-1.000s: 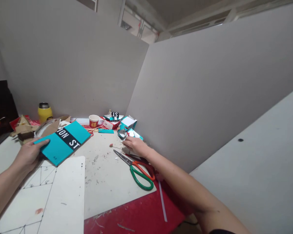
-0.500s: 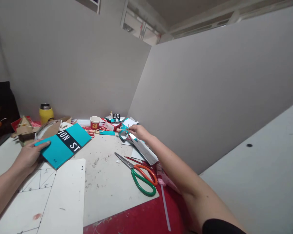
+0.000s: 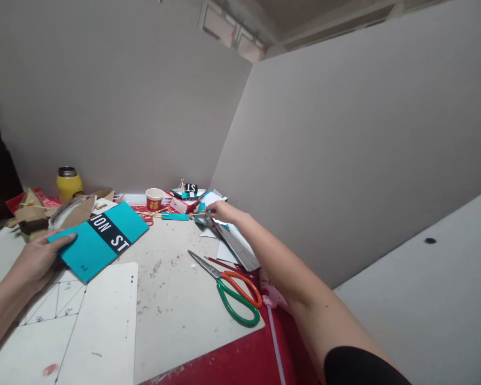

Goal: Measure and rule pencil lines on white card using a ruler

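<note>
Right hand (image 3: 224,212): moved, since one second ago, from just beyond the scissors (image 3: 239,318) to the teal scraps (image 3: 199,219) farther back; fingers close together, any hold on an item cannot be told. Left hand (image 3: 34,264): fingers clamped on one teal card (image 3: 82,251), black band, white lettering, above the edge of a white sheet (image 3: 110,326) with ruled lines. Scissors: green and orange handles, lying on the worktop (image 3: 168,321). Paper cup (image 3: 154,199): red and white, upright, rear.

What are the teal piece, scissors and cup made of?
Teal piece: probably smooth cardboard, low sheen; flat face, straight edges, printed lettering.
Scissors: grey metal blades, dull shine; handles likely glossy plastic, showing highlights.
Cup: maybe paper, finish unclear; red printed outside, pale rim.
</note>
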### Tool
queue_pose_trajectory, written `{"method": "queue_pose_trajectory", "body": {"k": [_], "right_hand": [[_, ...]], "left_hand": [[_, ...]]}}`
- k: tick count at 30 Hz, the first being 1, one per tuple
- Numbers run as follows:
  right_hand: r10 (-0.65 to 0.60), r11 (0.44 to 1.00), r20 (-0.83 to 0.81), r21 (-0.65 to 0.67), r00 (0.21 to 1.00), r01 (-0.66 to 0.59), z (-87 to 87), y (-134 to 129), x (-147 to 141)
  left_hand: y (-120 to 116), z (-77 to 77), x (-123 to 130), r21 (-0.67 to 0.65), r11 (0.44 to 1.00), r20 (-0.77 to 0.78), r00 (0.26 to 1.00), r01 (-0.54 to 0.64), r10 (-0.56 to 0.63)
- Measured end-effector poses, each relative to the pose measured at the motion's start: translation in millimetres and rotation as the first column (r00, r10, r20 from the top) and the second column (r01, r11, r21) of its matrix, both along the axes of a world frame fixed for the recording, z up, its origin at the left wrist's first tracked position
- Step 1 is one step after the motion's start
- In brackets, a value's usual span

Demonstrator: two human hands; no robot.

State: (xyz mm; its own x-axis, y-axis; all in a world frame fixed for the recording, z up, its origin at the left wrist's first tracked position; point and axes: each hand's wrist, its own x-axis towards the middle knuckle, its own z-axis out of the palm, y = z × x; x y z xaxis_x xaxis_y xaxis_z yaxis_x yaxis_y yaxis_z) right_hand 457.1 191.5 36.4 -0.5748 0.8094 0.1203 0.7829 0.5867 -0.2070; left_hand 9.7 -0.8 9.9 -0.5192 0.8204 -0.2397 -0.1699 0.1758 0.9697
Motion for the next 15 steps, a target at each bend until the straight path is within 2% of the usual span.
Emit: {"method": "queue_pose_trajectory", "body": {"k": [5, 15], "right_hand": [[-0.057, 0.998, 0.003, -0.038, 0.998, 0.058, -7.5, 0.7, 0.4], [-0.099, 0.995, -0.058, -0.013, 0.993, 0.099, -17.1, 1.9, -1.0]], "left_hand": [[-0.5, 0.6, 0.4, -0.003, 1.0, -0.003, 1.0, -0.002, 0.002], [-1.4, 1.1, 0.2, -0.01, 1.0, 0.004, 1.0, 0.006, -0.006]]}}
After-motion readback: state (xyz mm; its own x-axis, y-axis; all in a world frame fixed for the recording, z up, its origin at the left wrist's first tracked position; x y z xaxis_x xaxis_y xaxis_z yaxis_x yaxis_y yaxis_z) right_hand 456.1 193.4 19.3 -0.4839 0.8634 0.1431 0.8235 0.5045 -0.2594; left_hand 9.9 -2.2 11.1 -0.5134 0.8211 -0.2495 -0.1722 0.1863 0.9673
